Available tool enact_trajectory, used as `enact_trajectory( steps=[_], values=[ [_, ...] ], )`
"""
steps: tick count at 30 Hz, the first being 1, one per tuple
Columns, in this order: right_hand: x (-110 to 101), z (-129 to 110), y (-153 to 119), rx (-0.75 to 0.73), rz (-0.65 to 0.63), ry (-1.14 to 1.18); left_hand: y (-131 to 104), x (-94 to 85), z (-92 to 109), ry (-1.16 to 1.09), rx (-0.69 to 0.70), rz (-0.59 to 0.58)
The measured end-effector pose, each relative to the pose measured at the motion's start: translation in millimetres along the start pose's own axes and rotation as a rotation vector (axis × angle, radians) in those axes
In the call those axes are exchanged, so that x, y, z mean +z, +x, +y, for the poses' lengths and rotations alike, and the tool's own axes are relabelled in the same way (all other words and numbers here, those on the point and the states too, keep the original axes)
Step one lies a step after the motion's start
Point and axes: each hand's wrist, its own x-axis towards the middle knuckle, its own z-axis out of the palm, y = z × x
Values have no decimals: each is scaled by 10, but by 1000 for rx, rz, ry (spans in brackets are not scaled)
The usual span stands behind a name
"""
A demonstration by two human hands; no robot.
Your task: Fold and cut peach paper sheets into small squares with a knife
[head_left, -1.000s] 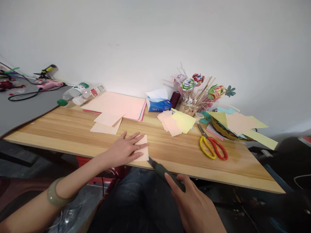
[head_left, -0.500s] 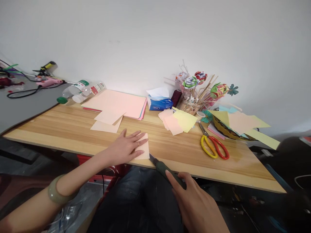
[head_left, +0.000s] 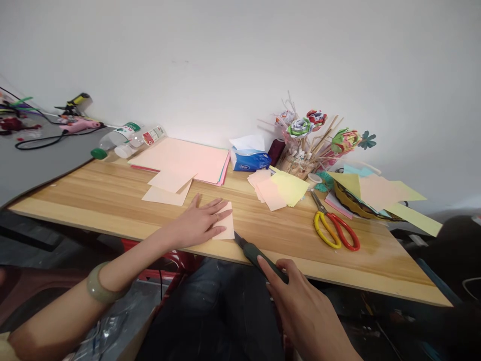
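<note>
My left hand (head_left: 197,224) lies flat with spread fingers on a small pale pink paper (head_left: 227,225) near the table's front edge, covering its left part. In my right hand (head_left: 295,296) is a dark green handled knife (head_left: 259,256), the forefinger stretched along the handle. The blade tip points up and left, close to the paper's lower right corner; whether it touches cannot be made out. Two loose pale sheets (head_left: 165,195) lie beyond my left hand.
Behind are a large paper stack (head_left: 184,158), plastic bottles (head_left: 122,135), a tissue pack (head_left: 250,159) and small pink and yellow papers (head_left: 289,188). Scissors (head_left: 336,228), paper flowers (head_left: 300,128) and a paper-filled basket (head_left: 351,200) stand or lie to the right.
My left hand and the small paper have shifted slightly up, away from the table's front edge. The knife has moved a little up and right with my right hand. The view has shifted slightly.
</note>
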Motion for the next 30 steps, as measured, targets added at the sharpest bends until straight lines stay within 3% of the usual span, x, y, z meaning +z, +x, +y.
enact_trajectory(
  steps=[30],
  values=[
    [86,8,110,22,-1,-42,2,15,-12,0,-13,-2]
  ],
)
